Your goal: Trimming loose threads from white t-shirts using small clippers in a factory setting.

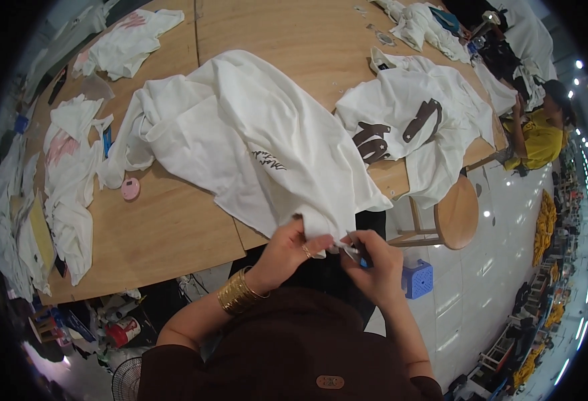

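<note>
A white garment (220, 113) with dark script-like lettering spreads over the wooden table and hangs off its near edge toward me. My left hand (289, 248), with a gold cuff on the wrist, pinches a gathered edge of it. Close beside it, my right hand (376, 262) is closed around small metal thread snips (353, 248), partly hidden by the fingers. Their blades meet the cloth edge between my hands. To the right lies another white garment (417, 117) with dark brown printed shapes, partly draped over the table's edge.
More white garments (70, 180) lie along the left side of the table (167, 247), near a round pink object (131, 188). A round wooden stool (456, 212) and a blue plastic stool (417, 279) stand on the right. A person in yellow (538, 137) sits beyond.
</note>
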The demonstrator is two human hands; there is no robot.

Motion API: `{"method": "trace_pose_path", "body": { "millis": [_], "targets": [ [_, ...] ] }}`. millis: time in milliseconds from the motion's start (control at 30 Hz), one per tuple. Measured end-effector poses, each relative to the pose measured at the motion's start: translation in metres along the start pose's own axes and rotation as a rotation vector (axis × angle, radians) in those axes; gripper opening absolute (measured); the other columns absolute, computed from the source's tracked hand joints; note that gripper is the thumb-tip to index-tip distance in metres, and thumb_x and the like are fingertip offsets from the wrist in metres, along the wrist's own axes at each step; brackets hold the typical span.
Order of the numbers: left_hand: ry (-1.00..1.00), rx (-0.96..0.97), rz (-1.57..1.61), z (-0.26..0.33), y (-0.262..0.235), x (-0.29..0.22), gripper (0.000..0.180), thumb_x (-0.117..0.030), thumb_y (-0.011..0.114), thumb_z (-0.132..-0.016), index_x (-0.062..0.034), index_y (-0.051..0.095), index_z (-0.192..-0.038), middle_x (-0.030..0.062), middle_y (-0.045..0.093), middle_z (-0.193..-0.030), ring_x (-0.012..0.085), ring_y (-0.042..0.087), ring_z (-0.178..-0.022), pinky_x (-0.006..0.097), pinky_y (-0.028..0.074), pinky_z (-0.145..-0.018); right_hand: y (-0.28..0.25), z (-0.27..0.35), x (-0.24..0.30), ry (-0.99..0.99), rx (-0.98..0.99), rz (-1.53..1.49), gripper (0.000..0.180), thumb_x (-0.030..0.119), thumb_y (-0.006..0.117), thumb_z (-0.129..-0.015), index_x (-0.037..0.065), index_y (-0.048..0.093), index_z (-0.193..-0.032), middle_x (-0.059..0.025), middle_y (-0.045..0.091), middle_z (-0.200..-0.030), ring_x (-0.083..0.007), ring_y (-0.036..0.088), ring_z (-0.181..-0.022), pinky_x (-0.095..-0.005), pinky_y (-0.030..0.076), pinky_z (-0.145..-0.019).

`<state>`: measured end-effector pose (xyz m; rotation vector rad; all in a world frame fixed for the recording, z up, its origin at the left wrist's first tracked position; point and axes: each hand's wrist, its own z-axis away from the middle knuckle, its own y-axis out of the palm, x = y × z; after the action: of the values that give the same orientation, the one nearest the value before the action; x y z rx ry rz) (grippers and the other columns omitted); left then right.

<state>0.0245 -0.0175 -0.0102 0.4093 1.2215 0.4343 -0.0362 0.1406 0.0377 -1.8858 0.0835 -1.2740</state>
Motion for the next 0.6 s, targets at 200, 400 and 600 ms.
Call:
{"method": "trace_pose_path", "body": {
  "millis": [200,400,600],
  "targets": [
    [0.184,-0.117,-0.199,0.002,-0.004,-0.025,0.021,-0.015,0.057,-0.089,0.0025,0.052,-0.098,0.0024,0.058,-0.082,0.0048,0.054,-0.070,0.021,0.045,-0.061,0.013,-0.016,-0.001,0.004,-0.139,-0.064,0.027,0.002,0.068,-0.063,0.005,0.055,-0.086,-0.0084,0.054,-0.088,-0.0236,0.059,-0.072,-0.0307,0.047,-0.059],
    [0.084,-0.033,-0.319,0.003,-0.011,-0.036,0.023,-0.017,0.059,-0.087,0.0031,0.053,-0.097,0.0019,0.058,-0.079,0.0042,0.053,-0.069,0.020,0.045,-0.060,0.011,-0.013,-0.012,0.033,-0.087,-0.104,0.025,0.005,0.067,-0.069,0.006,0.057,-0.092,-0.0084,0.058,-0.083,-0.0241,0.060,-0.070,-0.0296,0.048,-0.061],
    [0.088,0.065,-0.245,0.003,-0.013,-0.036,0.027,-0.016,0.057,-0.088,0.0041,0.051,-0.105,0.0056,0.060,-0.087,0.0088,0.056,-0.078,0.024,0.047,-0.068,0.001,-0.017,-0.011,-0.105,-0.184,-0.035,0.033,-0.004,0.067,-0.062,0.005,0.058,-0.093,-0.0076,0.059,-0.081,-0.0221,0.061,-0.071,-0.0288,0.048,-0.059]
  ]
}}
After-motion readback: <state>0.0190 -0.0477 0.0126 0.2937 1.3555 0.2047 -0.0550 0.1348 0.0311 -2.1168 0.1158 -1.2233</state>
